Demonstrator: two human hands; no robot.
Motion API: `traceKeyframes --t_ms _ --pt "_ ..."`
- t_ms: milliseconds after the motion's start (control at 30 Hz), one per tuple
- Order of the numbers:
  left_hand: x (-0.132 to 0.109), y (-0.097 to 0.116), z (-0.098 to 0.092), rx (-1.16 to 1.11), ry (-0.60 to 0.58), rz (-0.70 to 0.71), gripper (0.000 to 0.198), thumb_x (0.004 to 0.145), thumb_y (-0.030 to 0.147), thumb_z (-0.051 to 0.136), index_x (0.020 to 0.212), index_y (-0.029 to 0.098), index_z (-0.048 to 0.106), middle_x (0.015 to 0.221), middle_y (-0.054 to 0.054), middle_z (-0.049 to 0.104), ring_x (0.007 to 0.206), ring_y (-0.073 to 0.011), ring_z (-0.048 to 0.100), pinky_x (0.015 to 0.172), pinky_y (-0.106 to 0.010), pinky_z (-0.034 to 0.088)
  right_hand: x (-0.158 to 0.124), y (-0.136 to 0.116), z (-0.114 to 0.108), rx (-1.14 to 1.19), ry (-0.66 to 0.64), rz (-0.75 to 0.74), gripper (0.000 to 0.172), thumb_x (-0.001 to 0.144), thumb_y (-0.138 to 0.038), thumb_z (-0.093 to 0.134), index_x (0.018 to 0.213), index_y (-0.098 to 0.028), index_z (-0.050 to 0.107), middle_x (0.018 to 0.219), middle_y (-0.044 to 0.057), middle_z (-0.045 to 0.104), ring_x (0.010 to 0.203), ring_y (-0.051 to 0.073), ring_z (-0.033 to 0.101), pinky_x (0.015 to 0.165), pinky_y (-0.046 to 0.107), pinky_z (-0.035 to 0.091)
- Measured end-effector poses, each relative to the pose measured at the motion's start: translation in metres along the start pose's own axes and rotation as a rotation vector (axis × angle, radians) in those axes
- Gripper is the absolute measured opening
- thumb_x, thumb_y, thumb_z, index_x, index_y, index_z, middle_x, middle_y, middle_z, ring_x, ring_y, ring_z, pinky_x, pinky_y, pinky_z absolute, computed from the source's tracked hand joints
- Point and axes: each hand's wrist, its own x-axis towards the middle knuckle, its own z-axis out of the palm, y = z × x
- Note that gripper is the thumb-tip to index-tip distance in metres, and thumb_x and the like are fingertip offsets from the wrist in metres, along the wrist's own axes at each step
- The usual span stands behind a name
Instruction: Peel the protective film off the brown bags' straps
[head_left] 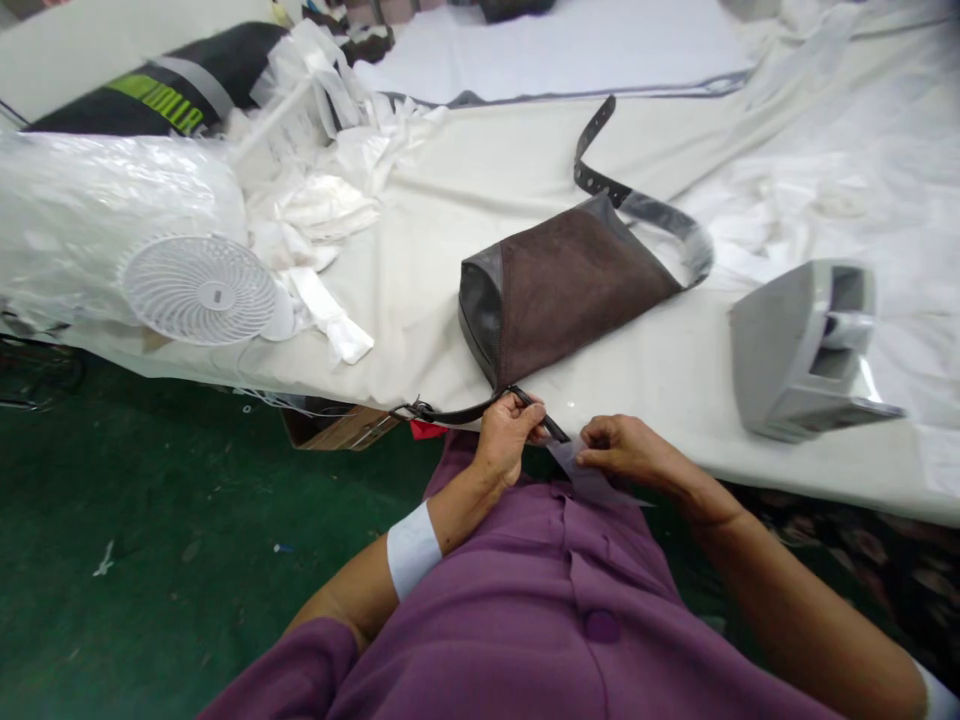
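Note:
A brown bag with dark leather ends (577,280) lies flat on the white-covered table. Its dark strap with punched holes (600,182) curls out on the far side, partly wrapped in clear film. At the table's front edge, my left hand (510,430) is closed on a black strap (457,414) that comes from the bag's near corner; the strap's end sticks out past my fingers. Beside it, my right hand (619,445) pinches a thin translucent sheet (592,482), which hangs down in front of my purple clothing and meets the strap's end.
A grey tape dispenser (802,350) stands on the right near the table edge. To the left are a white fan (202,290), clear plastic wrapping (112,200) and crumpled white paper (315,210). A black roll (165,85) lies behind them. Below is a green floor (150,540).

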Motion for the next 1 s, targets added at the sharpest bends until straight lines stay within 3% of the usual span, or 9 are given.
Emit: traceKeyframes --t_ms 233,667,867,1000 --pt "-0.001 0.0 -0.01 0.163 0.008 0.071 0.014 0.069 0.025 0.065 0.076 0.015 0.06 0.06 0.004 0.054 0.049 -0.0073 0.05 0.048 -0.019 0.039 0.001 -0.001 -0.001 -0.064 -0.054 -0.01 0.016 0.069 -0.03 0.059 0.061 -0.016 0.06 0.051 0.0 0.055 0.046 0.011 0.049 0.044 0.022 0.032" --pt "-0.005 -0.003 -0.013 0.262 -0.019 0.108 0.011 0.07 0.025 0.065 0.072 0.015 0.06 0.058 0.004 0.051 0.051 -0.0073 0.045 0.05 -0.019 0.035 0.008 -0.013 0.012 -0.037 -0.047 0.034 0.016 0.069 -0.03 0.06 0.061 -0.017 0.057 0.048 -0.002 0.052 0.042 0.009 0.047 0.041 0.02 0.032" --pt "-0.013 -0.004 -0.014 0.226 0.064 0.026 0.026 0.067 0.029 0.069 0.057 0.016 0.049 0.053 0.007 0.038 0.047 -0.0047 0.03 0.046 -0.019 0.024 0.013 -0.006 0.022 0.117 -0.014 0.043 0.023 0.071 -0.035 0.061 0.058 -0.017 0.052 0.044 -0.003 0.049 0.039 0.009 0.041 0.039 0.021 0.028" --pt "-0.019 -0.006 -0.015 0.152 0.114 -0.054 0.026 0.065 0.032 0.072 0.062 0.016 0.053 0.054 0.007 0.04 0.046 -0.004 0.03 0.044 -0.018 0.022 0.017 -0.012 0.03 0.198 -0.018 0.04 0.024 0.072 -0.035 0.06 0.06 -0.017 0.052 0.045 -0.003 0.05 0.04 0.009 0.044 0.04 0.021 0.03"
